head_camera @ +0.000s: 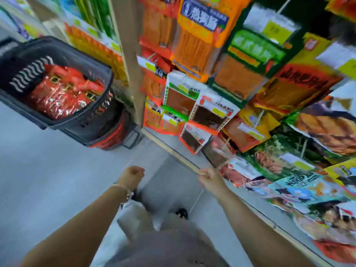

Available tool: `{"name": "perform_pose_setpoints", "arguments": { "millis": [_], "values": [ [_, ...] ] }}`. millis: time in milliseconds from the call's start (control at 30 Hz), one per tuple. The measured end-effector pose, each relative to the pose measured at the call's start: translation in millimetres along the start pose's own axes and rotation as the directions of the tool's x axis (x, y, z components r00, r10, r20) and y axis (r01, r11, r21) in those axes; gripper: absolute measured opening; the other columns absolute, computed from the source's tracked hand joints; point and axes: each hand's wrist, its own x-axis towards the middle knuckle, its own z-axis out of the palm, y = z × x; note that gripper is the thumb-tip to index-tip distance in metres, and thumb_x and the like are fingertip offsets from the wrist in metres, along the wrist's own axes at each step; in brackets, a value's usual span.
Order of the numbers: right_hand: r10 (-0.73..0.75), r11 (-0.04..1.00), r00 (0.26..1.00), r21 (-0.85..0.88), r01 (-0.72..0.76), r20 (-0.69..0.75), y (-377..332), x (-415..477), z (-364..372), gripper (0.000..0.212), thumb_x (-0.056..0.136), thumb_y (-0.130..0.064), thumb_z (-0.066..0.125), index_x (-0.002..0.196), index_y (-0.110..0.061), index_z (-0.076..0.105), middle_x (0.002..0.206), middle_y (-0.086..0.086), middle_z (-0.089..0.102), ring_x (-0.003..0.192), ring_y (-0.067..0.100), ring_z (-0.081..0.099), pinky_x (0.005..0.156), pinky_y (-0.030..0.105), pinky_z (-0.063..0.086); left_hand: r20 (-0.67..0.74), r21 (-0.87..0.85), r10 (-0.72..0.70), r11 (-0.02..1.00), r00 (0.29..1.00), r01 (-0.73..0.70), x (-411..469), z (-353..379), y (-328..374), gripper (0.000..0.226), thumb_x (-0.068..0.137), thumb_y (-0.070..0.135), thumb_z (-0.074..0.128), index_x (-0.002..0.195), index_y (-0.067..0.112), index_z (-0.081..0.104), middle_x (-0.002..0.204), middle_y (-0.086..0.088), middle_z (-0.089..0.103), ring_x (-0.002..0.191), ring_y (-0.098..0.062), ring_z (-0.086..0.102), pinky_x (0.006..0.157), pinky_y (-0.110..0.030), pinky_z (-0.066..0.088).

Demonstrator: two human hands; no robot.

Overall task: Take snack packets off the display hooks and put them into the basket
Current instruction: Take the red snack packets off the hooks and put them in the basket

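Your left grip (133, 175), a bare hand with a beaded bracelet at the wrist, sits low in the middle of the frame. Its fingers are curled into a fist and nothing shows in it. Your right grip (209, 176) is a little to the right, apart from the left, and also curled. It is smeared by motion, so you cannot tell whether it has hold of anything. It lies close to the pale yellow bottom edge of the display shelf (173, 151), which runs diagonally from the centre toward the lower right.

The dark grey plastic basket (81, 123) is at the upper left, tilted toward you, with its rim well apart from both grips. Shiny red foil snack packets (63, 95) lie inside it, piled toward its right side. Below it is a stack of black and red baskets (113, 135), beside the foot of a beige upright post (131, 54).

Right of the post, hanging packets fill the right half of the frame. Tall orange snack packets (192, 45) hang at the top and white-framed packets with brown windows (181, 99) hang lower, their edges overlapping. Open grey floor (48, 170) spreads across the left and lies between your grips and the basket.
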Motion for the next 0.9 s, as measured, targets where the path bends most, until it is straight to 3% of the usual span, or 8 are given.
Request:
{"name": "perform_pose_setpoints", "arguments": {
  "millis": [67,133,200,333,500,633,767,900],
  "values": [
    [0.111,0.991,0.987,-0.089,-0.101,0.115,17.2,-5.8,37.9,0.028,0.092,-0.006,0.053,0.118,0.003,0.054,0.099,0.007,0.055,0.082,0.022,0.058,0.064,0.019,0.043,-0.002,-0.089,-0.118,0.989,0.993,0.118,-13.3,-14.4,-50.2,0.022,0.092,-0.002,0.051,0.112,-0.001,0.062,0.096,-0.013,0.059,0.060,-0.007,0.062,0.070,-0.031,0.048],
    [0.201,0.969,0.957,-0.186,-0.162,0.211,24.0,-16.6,68.4,0.028,0.093,-0.008,0.050,0.116,0.008,0.055,0.086,0.009,0.055,0.070,0.018,0.055,0.055,0.017,0.043,0.051,-0.160,-0.233,0.958,0.971,0.239,-31.5,-27.0,-92.4,0.016,0.095,0.003,0.049,0.107,0.007,0.059,0.097,-0.011,0.057,0.071,-0.018,0.058,0.068,-0.028,0.049],
    [0.268,0.943,0.924,-0.270,-0.194,0.274,21.8,-23.0,93.1,0.027,0.092,-0.008,0.051,0.111,0.010,0.057,0.071,0.007,0.052,0.059,0.014,0.049,0.051,0.019,0.038,0.068,-0.232,-0.334,0.911,0.940,0.341,-46.5,-41.9,-126.5,0.012,0.095,0.001,0.048,0.090,0.006,0.058,0.089,-0.012,0.055,0.066,-0.019,0.051,0.052,-0.019,0.048],
    [0.355,0.925,0.884,-0.255,-0.283,0.304,-7.2,-22.2,142.1,0.004,0.094,-0.003,0.048,0.093,-0.005,0.052,0.069,0.007,0.050,0.058,0.017,0.048,0.051,0.020,0.040,0.061,-0.331,-0.419,0.848,0.906,0.414,-47.0,-97.7,-159.9,0.026,0.094,-0.005,0.046,0.073,0.008,0.055,0.076,-0.015,0.054,0.061,-0.022,0.047,0.050,-0.022,0.047],
    [0.313,0.948,0.902,-0.161,-0.275,0.298,-52.6,-8.9,216.1,0.022,0.094,-0.004,0.045,0.075,-0.014,0.050,0.068,0.005,0.050,0.058,0.017,0.049,0.049,0.021,0.037,0.038,-0.363,-0.423,0.838,0.905,0.407,-17.9,-177.9,-177.9,0.019,0.094,-0.002,0.046,0.082,0.008,0.057,0.074,-0.007,0.055,0.063,-0.018,0.050,0.034,-0.010,0.037],
    [0.203,0.973,0.936,-0.171,-0.158,0.288,-84.6,-1.4,268.9,0.031,0.093,-0.002,0.047,0.067,-0.017,0.047,0.060,0.000,0.047,0.051,0.009,0.048,0.048,0.016,0.036,0.065,-0.339,-0.452,0.828,0.889,0.446,-3.6,-217.9,-194.8,0.013,0.096,0.004,0.047,0.104,0.005,0.056,0.085,-0.012,0.057,0.063,-0.017,0.051,0.046,-0.017,0.043],
    [0.157,0.978,0.933,-0.180,-0.102,0.323,-117.4,10.1,293.5,0.021,0.091,-0.002,0.049,0.077,-0.017,0.053,0.068,0.002,0.056,0.065,0.014,0.053,0.057,0.017,0.041,0.049,-0.336,-0.475,0.821,0.879,0.462,13.3,-254.4,-202.5,0.010,0.095,0.012,0.051,0.103,0.008,0.056,0.098,-0.014,0.059,0.063,-0.016,0.053,0.050,-0.022,0.038],
    [0.120,0.984,0.948,-0.161,-0.075,0.293,-157.3,34.7,307.8,0.011,0.094,-0.008,0.049,0.095,-0.015,0.057,0.076,0.001,0.061,0.063,0.009,0.057,0.049,0.010,0.044,-0.003,-0.399,-0.473,0.808,0.881,0.433,41.8,-290.1,-195.8,0.013,0.096,0.015,0.049,0.103,0.010,0.058,0.094,-0.007,0.063,0.069,-0.016,0.056,0.056,-0.024,0.037]
  ]
}}
